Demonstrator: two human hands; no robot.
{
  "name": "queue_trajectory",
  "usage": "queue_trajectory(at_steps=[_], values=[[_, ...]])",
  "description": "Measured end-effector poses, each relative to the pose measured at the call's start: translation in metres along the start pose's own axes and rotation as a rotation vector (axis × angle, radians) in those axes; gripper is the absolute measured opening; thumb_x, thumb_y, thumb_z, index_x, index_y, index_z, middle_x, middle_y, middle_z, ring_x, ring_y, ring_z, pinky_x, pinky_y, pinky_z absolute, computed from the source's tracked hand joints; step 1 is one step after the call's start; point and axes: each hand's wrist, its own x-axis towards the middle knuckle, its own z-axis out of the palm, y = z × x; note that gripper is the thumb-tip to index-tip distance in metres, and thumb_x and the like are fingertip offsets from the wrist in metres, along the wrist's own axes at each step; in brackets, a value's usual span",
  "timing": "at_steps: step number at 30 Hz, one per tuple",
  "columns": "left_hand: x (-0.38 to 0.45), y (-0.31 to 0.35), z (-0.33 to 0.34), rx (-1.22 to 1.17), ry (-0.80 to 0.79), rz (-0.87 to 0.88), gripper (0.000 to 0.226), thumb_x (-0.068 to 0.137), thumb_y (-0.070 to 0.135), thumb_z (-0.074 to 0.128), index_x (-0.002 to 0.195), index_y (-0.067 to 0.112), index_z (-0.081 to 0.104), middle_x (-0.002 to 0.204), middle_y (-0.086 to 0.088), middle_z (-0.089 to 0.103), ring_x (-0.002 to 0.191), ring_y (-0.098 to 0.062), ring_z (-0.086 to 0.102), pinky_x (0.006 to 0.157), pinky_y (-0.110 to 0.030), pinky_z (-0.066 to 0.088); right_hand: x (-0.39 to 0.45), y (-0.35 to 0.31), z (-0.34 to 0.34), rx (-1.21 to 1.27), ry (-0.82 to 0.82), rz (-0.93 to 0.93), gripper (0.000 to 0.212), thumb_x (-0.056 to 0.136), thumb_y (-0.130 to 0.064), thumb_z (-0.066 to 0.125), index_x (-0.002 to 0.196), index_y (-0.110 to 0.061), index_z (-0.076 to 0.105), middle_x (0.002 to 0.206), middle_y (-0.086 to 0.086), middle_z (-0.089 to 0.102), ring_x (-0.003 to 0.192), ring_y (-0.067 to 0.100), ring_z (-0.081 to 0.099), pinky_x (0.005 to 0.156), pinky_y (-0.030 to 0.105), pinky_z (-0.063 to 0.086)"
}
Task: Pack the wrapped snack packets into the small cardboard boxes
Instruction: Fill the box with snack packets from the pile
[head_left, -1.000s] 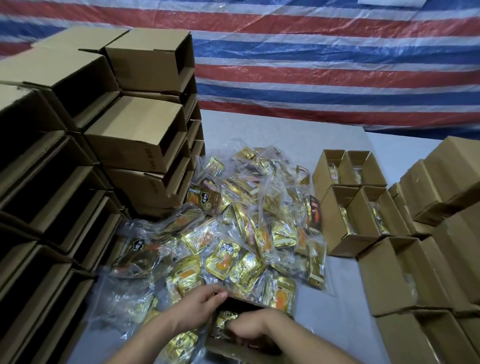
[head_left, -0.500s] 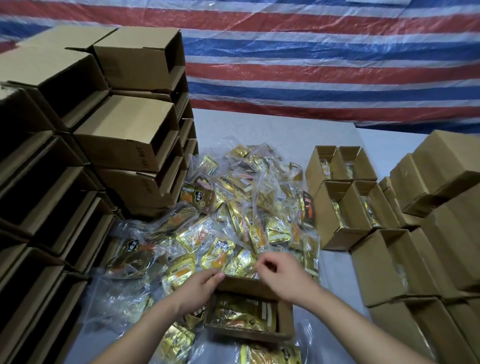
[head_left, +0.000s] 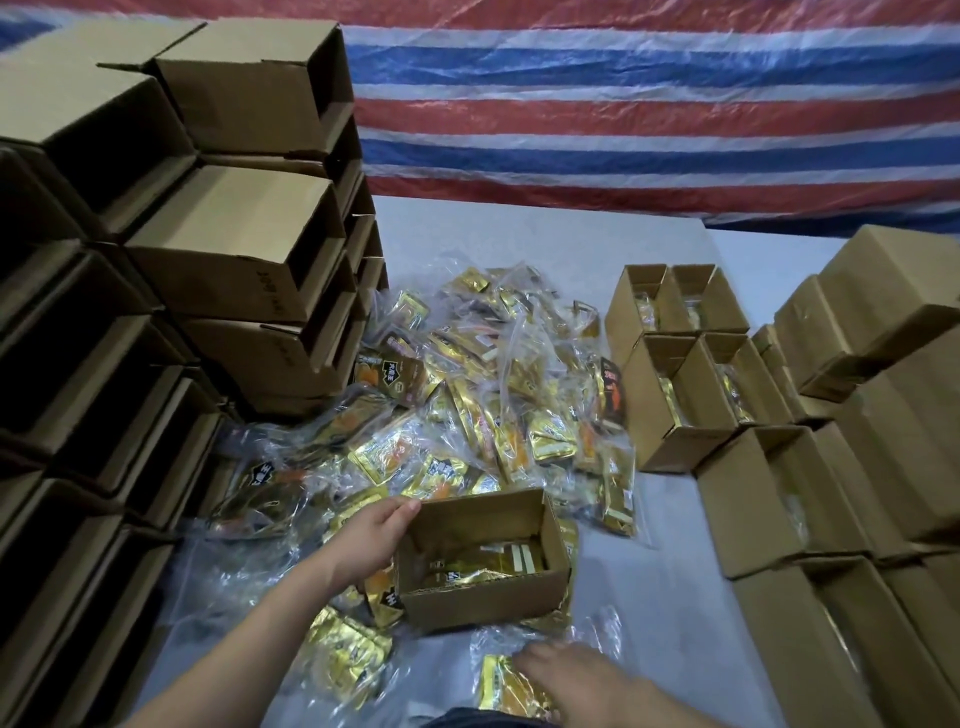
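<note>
While our left hand (head_left: 371, 540) grips the left wall of the open cardboard box (head_left: 483, 561), fingers curled over its rim, our right hand (head_left: 569, 675) rests flat, fingers relaxed, on a gold snack packet (head_left: 501, 688) in clear wrap just below the box. We see gold packets already lying inside the box, which sits on the grey tabletop (head_left: 670, 597) partly over loose packets. Beyond our left hand spreads the heap of wrapped snack packets (head_left: 483, 410), gold and dark foil in crumpled clear film; another wrapped bundle (head_left: 345, 654) lies beside our left forearm. To the left of that hand rise stacks of empty boxes (head_left: 228, 244) laid on their sides, open ends facing right. Past our right hand, to its right, stand open boxes (head_left: 675, 364) with packets showing inside the farther ones, and further right more cardboard boxes (head_left: 893, 395) are stacked. A red, white and blue striped tarpaulin (head_left: 623, 104) hangs behind the tabletop.
</note>
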Motion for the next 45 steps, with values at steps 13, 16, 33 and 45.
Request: queue_trajectory(at_steps=[13, 16, 33, 45], values=[[0.001, 0.003, 0.011, 0.097, -0.043, -0.001, 0.027, 0.103, 0.043, 0.041, 0.114, 0.028, 0.061, 0.111, 0.007, 0.064, 0.106, -0.012, 0.059, 0.091, -0.031, 0.044, 0.028, -0.002, 0.051, -0.472, -0.021, 0.264, 0.104, 0.081, -0.026, 0.073, 0.156, -0.013, 0.002, 0.153, 0.02, 0.025, 0.135, 0.04, 0.034, 0.106, 0.059, 0.032], [0.0, 0.0, 0.012, 0.104, -0.038, 0.006, 0.032, 0.103, 0.042, 0.042, 0.12, 0.023, 0.062, 0.115, 0.005, 0.063, 0.109, -0.013, 0.057, 0.093, -0.029, 0.042, 0.023, 0.003, 0.054, -0.4, -0.001, 0.291, 0.095, 0.082, -0.016, 0.068, 0.156, -0.013, 0.008, 0.15, 0.02, 0.03, 0.133, 0.038, 0.035, 0.109, 0.057, 0.031], [0.003, -0.008, 0.011, 0.101, -0.062, 0.0, 0.044, 0.102, 0.047, 0.041, 0.131, 0.02, 0.059, 0.125, 0.003, 0.061, 0.119, -0.015, 0.055, 0.107, -0.038, 0.042, -0.06, 0.086, -0.037, 0.38, 0.106, 0.381, 0.065, 0.068, -0.038, 0.072, 0.125, -0.032, 0.042, 0.112, -0.005, 0.062, 0.086, 0.006, 0.063, 0.07, 0.019, 0.051], [-0.013, 0.005, 0.028, 0.129, -0.156, 0.041, 0.031, 0.103, 0.046, 0.039, 0.105, 0.03, 0.065, 0.102, 0.01, 0.066, 0.097, -0.005, 0.06, 0.079, -0.016, 0.045, -0.064, 0.023, -0.174, 2.196, 0.129, -0.49, 0.067, 0.069, -0.051, 0.071, 0.123, -0.014, 0.06, 0.094, 0.001, 0.065, 0.083, 0.014, 0.062, 0.101, 0.026, 0.041]])
